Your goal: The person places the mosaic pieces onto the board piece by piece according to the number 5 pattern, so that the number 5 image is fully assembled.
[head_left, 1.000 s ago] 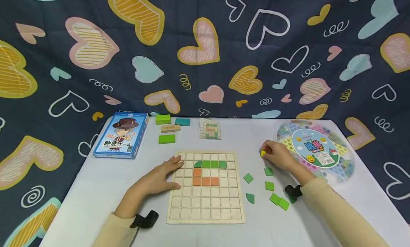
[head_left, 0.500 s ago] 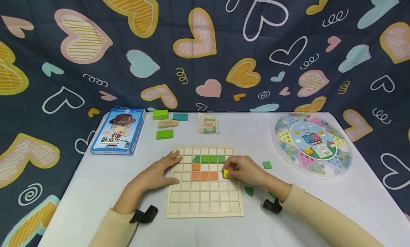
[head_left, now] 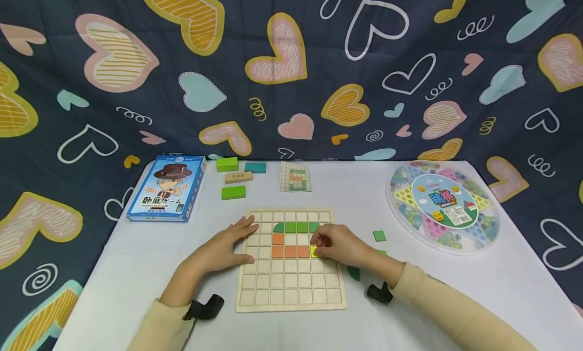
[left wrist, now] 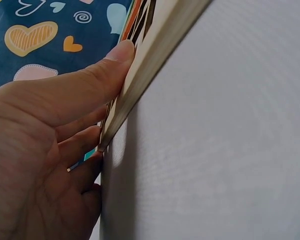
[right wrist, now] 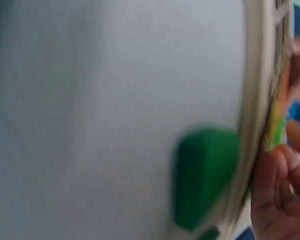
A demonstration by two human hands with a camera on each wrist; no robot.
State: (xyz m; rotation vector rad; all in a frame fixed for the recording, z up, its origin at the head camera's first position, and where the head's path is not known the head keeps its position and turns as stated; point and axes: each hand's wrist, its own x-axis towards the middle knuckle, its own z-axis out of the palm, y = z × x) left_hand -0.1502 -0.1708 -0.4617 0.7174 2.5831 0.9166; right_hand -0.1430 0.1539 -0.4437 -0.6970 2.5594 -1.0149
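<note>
My right hand (head_left: 339, 246) pinches a square yellow tile (head_left: 314, 251), flat in the wooden board (head_left: 291, 290) beside the orange tiles (head_left: 290, 251); being square, it has no long axis. My left hand (head_left: 225, 247) rests open, fingers straight on the board's left edge

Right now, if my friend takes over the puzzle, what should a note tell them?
Left hand: flat, fingers straight, resting on the board's left edge to steady it.
Right hand: pinching a yellow tile at the cell just right of the orange row.
Done: a green row of four tiles; below it one orange tile, then three orange tiles.
Left: whether the yellow tile is fully seated cannot be told. Loose green tiles lie on the table right of the board. The pattern card lies behind the board.
</note>
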